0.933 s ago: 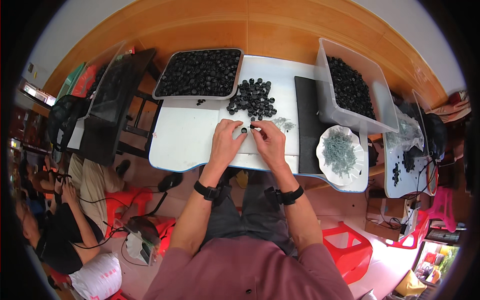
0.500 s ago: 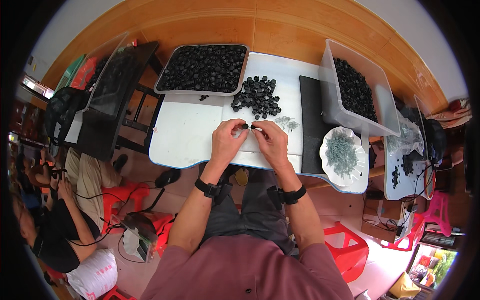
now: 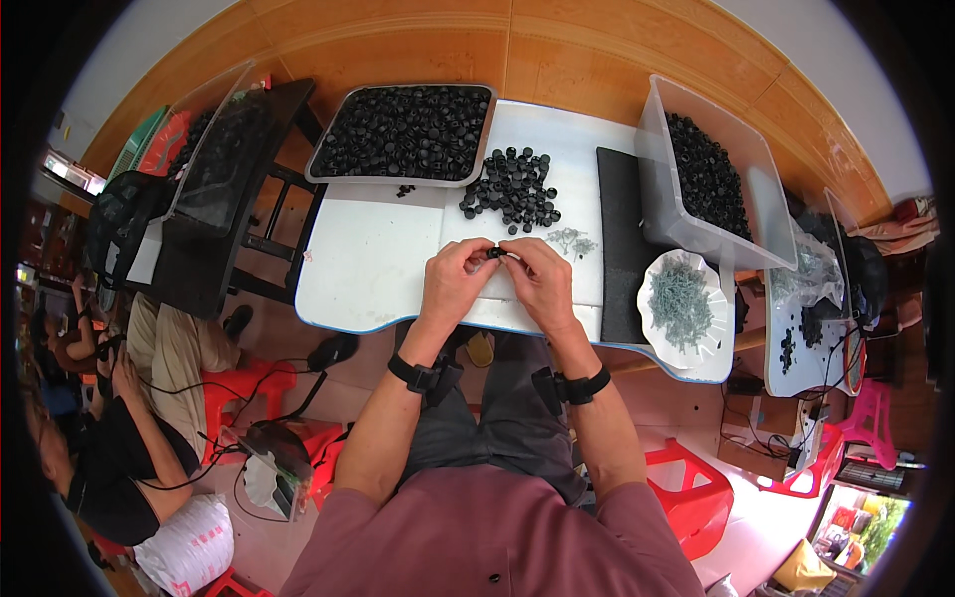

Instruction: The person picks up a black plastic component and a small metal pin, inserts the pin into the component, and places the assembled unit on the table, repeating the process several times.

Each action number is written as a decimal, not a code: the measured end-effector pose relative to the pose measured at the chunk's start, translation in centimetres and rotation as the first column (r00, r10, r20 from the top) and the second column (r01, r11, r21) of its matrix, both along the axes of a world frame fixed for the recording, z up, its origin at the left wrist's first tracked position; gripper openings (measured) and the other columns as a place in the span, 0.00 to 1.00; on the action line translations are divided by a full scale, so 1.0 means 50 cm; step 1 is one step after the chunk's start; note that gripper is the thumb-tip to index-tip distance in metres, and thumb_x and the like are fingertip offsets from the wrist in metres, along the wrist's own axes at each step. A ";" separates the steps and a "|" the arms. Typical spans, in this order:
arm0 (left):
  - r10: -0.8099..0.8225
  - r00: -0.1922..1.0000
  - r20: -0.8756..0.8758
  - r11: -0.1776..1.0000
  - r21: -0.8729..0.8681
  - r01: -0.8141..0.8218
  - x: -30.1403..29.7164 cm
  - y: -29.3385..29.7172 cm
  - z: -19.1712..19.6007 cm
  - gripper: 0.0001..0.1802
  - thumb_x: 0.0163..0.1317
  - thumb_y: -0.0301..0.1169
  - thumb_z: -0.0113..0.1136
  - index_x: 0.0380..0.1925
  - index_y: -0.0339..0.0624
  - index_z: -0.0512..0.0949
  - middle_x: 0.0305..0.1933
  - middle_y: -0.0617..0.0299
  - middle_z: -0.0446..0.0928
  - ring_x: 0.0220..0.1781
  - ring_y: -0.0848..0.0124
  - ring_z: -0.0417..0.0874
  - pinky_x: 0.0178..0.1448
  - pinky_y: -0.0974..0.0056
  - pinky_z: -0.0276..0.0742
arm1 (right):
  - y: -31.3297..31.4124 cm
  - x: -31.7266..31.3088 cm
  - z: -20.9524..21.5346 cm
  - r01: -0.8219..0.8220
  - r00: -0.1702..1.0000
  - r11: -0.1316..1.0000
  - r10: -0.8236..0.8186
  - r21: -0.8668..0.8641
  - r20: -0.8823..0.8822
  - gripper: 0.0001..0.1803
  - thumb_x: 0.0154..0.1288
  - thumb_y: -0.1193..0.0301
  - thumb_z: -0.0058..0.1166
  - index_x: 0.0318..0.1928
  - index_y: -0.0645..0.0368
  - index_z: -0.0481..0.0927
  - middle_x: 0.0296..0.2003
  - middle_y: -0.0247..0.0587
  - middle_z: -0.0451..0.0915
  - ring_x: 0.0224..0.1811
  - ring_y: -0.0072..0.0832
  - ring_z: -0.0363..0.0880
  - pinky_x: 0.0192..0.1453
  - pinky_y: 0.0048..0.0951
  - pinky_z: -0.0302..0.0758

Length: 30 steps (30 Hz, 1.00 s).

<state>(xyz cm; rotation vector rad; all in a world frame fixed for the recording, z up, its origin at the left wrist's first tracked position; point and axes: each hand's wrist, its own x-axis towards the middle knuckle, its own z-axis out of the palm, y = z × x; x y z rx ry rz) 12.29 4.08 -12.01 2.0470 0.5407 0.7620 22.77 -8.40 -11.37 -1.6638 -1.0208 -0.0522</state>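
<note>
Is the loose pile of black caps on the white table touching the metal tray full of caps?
Apart. The head view shows bare white table between the loose pile of black caps and the metal tray; the pile sits just right of the tray's corner.

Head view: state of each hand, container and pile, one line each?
Left hand: fingertips pinched on small black cap, above the white table.
Right hand: fingertips closed on the same cap, from the other side.
Grey metal tray: full of black caps.
Loose black cap pile: spread out on the table.
Clear plastic bin: partly filled with black caps.
White scalloped dish: holds small grey parts.
</note>
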 end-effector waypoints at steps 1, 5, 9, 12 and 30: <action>-0.002 1.000 -0.005 1.000 -0.012 0.002 -0.001 0.000 0.001 0.15 0.57 0.24 0.76 0.46 0.38 0.88 0.38 0.58 0.87 0.35 0.72 0.87 0.42 0.68 0.83 | 0.001 0.000 -0.001 -0.001 1.000 1.000 0.001 0.000 0.006 0.09 0.63 0.82 0.65 0.45 0.65 0.87 0.40 0.47 0.87 0.37 0.41 0.88 0.40 0.33 0.83; -0.023 1.000 -0.001 0.999 -0.045 0.023 -0.003 0.000 0.001 0.15 0.57 0.22 0.75 0.46 0.37 0.87 0.38 0.57 0.87 0.36 0.72 0.87 0.43 0.68 0.83 | 0.001 0.001 -0.002 -0.012 1.000 1.000 0.012 -0.001 0.010 0.09 0.63 0.81 0.65 0.44 0.65 0.87 0.40 0.47 0.88 0.37 0.41 0.88 0.40 0.33 0.83; -0.028 1.000 0.004 0.999 -0.033 0.028 -0.002 0.002 -0.004 0.16 0.57 0.22 0.75 0.46 0.37 0.87 0.39 0.57 0.87 0.36 0.72 0.88 0.43 0.68 0.84 | 0.000 -0.001 0.001 -0.017 1.000 1.000 0.017 -0.025 0.005 0.09 0.63 0.81 0.65 0.44 0.64 0.88 0.39 0.47 0.88 0.37 0.41 0.88 0.41 0.33 0.83; -0.031 1.000 0.000 0.999 -0.030 0.031 0.000 0.002 -0.004 0.16 0.57 0.23 0.75 0.47 0.37 0.87 0.38 0.58 0.87 0.35 0.72 0.87 0.43 0.68 0.84 | -0.001 0.000 0.000 -0.025 1.000 1.000 0.025 -0.014 0.000 0.09 0.63 0.81 0.65 0.45 0.64 0.88 0.39 0.47 0.88 0.37 0.40 0.88 0.40 0.33 0.83; -0.062 0.998 -0.027 0.982 -0.178 0.056 0.001 0.004 0.001 0.15 0.62 0.26 0.74 0.48 0.36 0.86 0.38 0.57 0.90 0.38 0.73 0.90 0.45 0.68 0.84 | -0.001 0.003 -0.004 -0.005 0.991 1.000 0.003 -0.015 -0.137 0.07 0.64 0.80 0.66 0.43 0.62 0.89 0.37 0.42 0.88 0.33 0.31 0.86 0.37 0.28 0.80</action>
